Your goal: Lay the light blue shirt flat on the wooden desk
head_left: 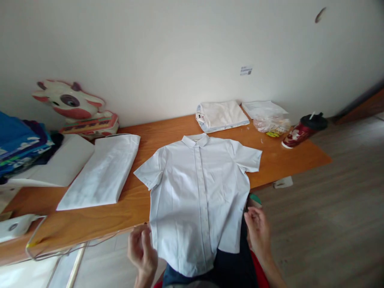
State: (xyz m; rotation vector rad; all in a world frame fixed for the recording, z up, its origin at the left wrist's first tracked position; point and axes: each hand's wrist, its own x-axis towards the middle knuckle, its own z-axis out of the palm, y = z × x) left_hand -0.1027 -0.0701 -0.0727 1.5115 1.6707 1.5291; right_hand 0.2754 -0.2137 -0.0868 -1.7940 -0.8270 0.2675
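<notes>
Left hand [141, 250] loosely curled at white shirt [196, 196] hem, seemingly touching, right hand [258, 232] half-open beside it

Bare wood open left of the spread shirt [196, 192] up to a flat white packet [102, 172], blocked behind by a folded garment [220, 115], hemmed right by a bag [271, 123] and tumbler [303, 130].
</notes>
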